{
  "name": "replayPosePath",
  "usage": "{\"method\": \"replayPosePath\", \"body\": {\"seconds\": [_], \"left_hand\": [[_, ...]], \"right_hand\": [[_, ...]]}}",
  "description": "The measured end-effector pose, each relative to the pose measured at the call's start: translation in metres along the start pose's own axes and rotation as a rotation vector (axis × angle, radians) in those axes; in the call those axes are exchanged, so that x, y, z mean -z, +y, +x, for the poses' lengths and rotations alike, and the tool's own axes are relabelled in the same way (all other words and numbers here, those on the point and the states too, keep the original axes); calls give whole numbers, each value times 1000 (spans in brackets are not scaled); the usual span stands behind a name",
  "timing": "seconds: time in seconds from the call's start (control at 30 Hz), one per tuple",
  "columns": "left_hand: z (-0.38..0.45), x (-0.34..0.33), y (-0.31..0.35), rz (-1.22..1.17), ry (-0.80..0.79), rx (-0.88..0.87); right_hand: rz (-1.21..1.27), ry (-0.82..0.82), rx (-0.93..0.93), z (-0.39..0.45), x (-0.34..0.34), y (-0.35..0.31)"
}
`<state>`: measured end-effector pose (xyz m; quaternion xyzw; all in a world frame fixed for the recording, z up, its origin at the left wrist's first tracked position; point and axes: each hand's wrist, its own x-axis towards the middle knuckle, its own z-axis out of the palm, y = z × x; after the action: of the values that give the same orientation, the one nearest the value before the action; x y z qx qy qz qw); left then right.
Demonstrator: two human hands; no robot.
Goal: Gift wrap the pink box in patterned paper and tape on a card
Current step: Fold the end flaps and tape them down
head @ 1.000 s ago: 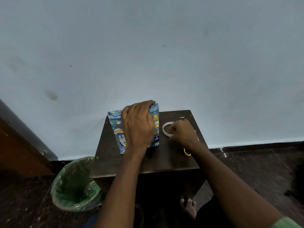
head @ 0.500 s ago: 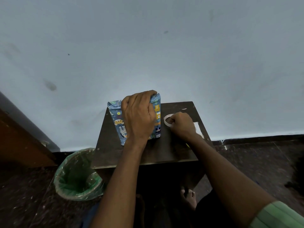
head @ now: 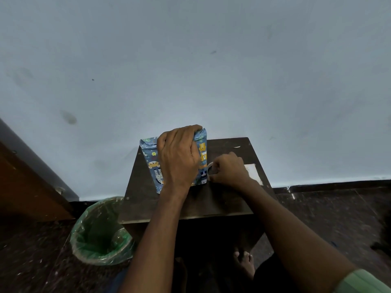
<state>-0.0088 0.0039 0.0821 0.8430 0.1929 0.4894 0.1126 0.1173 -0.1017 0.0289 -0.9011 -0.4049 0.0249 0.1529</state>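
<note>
Tape roll point(head: 209, 168) now beside upright blue animal-print wrapped box point(head: 152, 161), under right hand point(head: 229, 170)

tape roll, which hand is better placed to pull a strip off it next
Right. The right hand is already curled on the tape roll beside the wrapped box, while the left hand grips over the box top, holding it upright on the table.

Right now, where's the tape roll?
In the head view, the tape roll lies on the dark table, right of the wrapped box, mostly hidden under the right hand.
</note>
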Motion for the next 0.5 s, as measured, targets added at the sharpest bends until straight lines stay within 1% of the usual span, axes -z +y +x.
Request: {"method": "replayPosePath", "body": {"seconds": [0.1,0.17,0.23,0.3,0.37,0.43,0.47,0.5], "left_hand": [[0,0,-1,2,-3,-6],[0,0,0,-10,-4,-5],[1,1,1,-34,7,14],[5,3,2,-54,28,40],[7,7,3,-51,36,62],[11,14,6,-87,16,104],[13,17,8,-116,-3,132],[15,20,9,-144,-19,162]], "right_hand": [[-88,-32,14,1,-4,-7],[3,7,-28,0,0,-5],[237,69,-124,0,13,1],[519,182,-221,-1,32,4],[913,269,-294,-3,49,6],[1274,284,-253,-9,63,4],[1363,284,-190,-14,68,0],[1388,302,-118,-19,70,-4]]}}
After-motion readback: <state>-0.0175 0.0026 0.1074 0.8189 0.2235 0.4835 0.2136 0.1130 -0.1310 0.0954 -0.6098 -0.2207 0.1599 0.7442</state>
